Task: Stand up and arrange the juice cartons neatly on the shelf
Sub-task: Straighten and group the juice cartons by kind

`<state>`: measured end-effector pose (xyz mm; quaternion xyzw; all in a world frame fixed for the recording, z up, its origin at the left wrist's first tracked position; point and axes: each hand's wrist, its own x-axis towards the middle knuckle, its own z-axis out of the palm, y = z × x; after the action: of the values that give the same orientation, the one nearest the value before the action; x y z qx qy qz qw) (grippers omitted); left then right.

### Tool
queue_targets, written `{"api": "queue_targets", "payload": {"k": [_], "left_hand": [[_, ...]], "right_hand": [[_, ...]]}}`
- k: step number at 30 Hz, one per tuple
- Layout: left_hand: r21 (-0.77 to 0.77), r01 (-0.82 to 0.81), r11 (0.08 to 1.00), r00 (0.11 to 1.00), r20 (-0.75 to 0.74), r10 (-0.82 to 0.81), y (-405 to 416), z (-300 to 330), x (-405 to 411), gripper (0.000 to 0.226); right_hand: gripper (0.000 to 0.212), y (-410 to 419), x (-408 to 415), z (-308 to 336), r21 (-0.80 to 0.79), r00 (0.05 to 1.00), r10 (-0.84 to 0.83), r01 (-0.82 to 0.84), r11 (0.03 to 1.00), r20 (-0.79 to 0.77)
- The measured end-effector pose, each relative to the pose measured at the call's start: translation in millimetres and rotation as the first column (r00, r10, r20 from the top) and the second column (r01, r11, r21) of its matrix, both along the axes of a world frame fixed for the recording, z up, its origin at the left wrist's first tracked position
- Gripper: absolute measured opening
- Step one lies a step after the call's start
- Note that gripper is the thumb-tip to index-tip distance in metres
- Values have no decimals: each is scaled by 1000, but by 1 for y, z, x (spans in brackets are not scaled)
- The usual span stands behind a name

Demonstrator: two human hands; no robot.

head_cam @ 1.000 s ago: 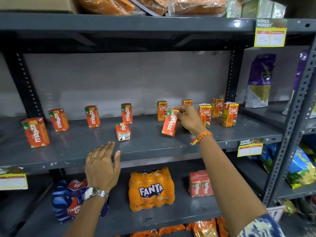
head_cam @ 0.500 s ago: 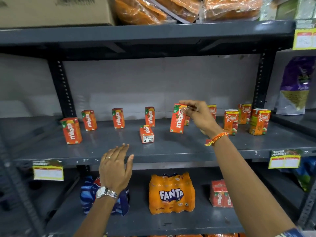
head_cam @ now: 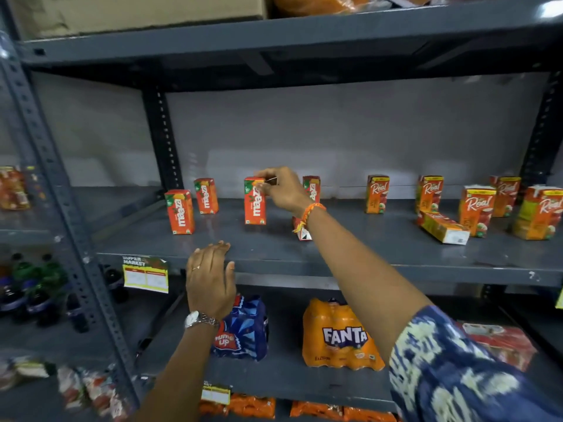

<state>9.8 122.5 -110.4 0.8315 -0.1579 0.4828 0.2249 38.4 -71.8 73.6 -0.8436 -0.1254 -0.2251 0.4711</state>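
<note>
One Maaza carton (head_cam: pixel 254 201), tilted a second ago, now stands upright mid-shelf (head_cam: pixel 335 254), pinched at its top by my right hand (head_cam: pixel 281 190); my left hand (head_cam: pixel 210 278) rests open and empty on the front edge.

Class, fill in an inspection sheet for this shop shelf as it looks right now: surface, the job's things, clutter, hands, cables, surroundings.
Surface: grey metal shelf, bare along its front edge.
Job's things: Maaza cartons upright at left; Real cartons upright at right; one Real carton lying flat; a small carton lying behind the right wrist, partly hidden.
Clutter: nothing seen on this shelf.
Hands: right hand pinches the top of an upright Maaza carton; left hand open at the shelf edge, holding nothing.
Cables: nothing seen.
Surroundings: Fanta pack and blue pack below; cardboard box above.
</note>
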Motion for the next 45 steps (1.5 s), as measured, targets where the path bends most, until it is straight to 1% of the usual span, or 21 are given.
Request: {"api": "queue_targets", "payload": {"k": [5,10,15,17,20,22,23,25,27,29,33,37,39,40,42,44,45], "left_hand": [[7,4,1000,1000,21,-4,2,-2,2,36],[4,10,1000,999,31,-10,0,-2,3,36],[0,16,1000,1000,24,-16,-1,-1,2,37],[4,12,1000,999,29,-12,-1,-1,3,37],[5,4,1000,1000,29,-4,-2,-3,4,37],[-6,-1,1000,1000,22,1,-3,-4,4,38],[-13,-2,1000,1000,20,2,-3,-4,5,38],[-20,-7,1000,1000,13,7,-4,-5,5,37],[-20,-11,1000,1000,13,11,-4,-5,5,36],[-14,-13,1000,1000,16,14,-4,-5,5,36],[-4,-12,1000,1000,7,12,0,-4,3,37],[5,-12,1000,1000,-15,12,-2,-2,0,38],[7,-11,1000,999,-31,11,-2,-2,-1,39],[5,-9,1000,999,-33,9,-2,-2,-1,39],[-10,-8,1000,999,-32,7,-3,-1,-2,37],[-24,-13,1000,999,-36,12,-5,1,-4,37],[-27,-20,999,999,-36,19,-7,2,-5,37]], "right_hand": [[37,23,18,-10,-20,999,4,-5,1000,-43],[39,27,21,-23,-69,1000,-19,18,997,-17],[52,13,13,-14,-133,999,-14,8,991,-46],[50,-4,8,-9,-125,992,-116,110,986,-43],[34,-41,-3,-10,-191,922,-384,368,910,-54],[29,-60,-13,-15,-255,877,-468,430,866,-107],[33,-64,-18,-18,-297,862,-486,430,852,-145],[52,-67,-27,-25,-367,835,-491,388,846,-249],[60,-64,-31,-30,-403,818,-465,321,857,-339],[59,-58,-32,-32,-411,805,-451,288,865,-386],[44,-43,-34,-31,-438,827,-419,240,866,-375],[32,-36,-31,-30,-395,851,-382,232,889,-360],[29,-40,-28,-34,-301,855,-355,248,921,-379],[31,-44,-28,-37,-227,858,-330,257,939,-395],[40,-53,-30,-41,-14,869,-240,259,966,-433],[46,-62,-33,-45,219,892,-130,243,945,-432],[43,-67,-36,-46,300,906,-91,230,926,-414]]}}
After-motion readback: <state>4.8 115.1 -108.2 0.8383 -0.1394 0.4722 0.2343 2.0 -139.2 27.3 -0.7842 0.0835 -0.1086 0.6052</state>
